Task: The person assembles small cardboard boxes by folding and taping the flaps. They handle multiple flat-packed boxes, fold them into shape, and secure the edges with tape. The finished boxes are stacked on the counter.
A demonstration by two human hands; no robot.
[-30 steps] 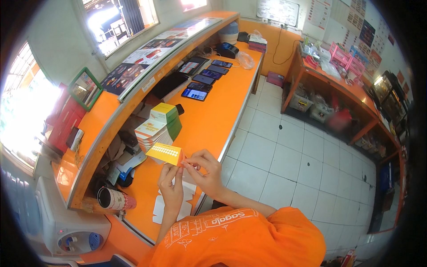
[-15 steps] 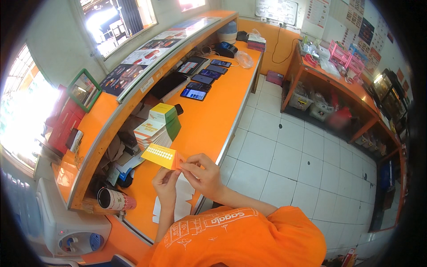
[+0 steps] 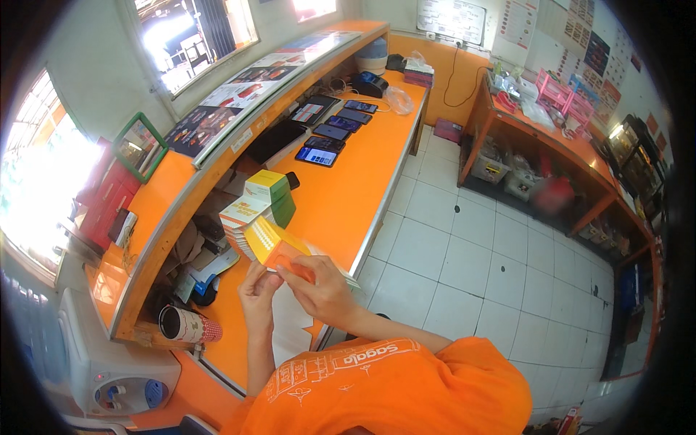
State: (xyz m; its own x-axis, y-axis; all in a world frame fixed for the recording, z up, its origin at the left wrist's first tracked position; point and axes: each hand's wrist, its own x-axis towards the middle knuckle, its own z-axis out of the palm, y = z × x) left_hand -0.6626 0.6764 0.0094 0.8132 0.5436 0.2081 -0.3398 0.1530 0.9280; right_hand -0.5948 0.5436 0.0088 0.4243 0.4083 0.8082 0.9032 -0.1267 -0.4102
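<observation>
Both my hands are closed on a yellow and orange cardboard box (image 3: 262,241), held partly folded above the orange counter. My left hand (image 3: 259,290) pinches its near lower edge. With bent fingers, my right hand (image 3: 319,290) grips the orange flap at its right side. Just beyond the box stands a stack of flattened cartons (image 3: 241,211), with a yellow and green carton (image 3: 269,187) behind it. Below my hands lies a flat white cardboard piece (image 3: 290,322), partly covered by my arms. The inside of the held box is mostly hidden.
Several phones (image 3: 332,132) lie in a row farther along the counter (image 3: 348,196). A patterned tumbler (image 3: 190,324) lies at the near left, beside a water dispenser (image 3: 119,362). A raised ledge (image 3: 239,138) borders the counter's left; a tiled floor (image 3: 449,254) lies right.
The held box has turned and spread wider, showing more of its orange side. My right hand has shifted slightly down, while my left stays near the box's lower edge.
</observation>
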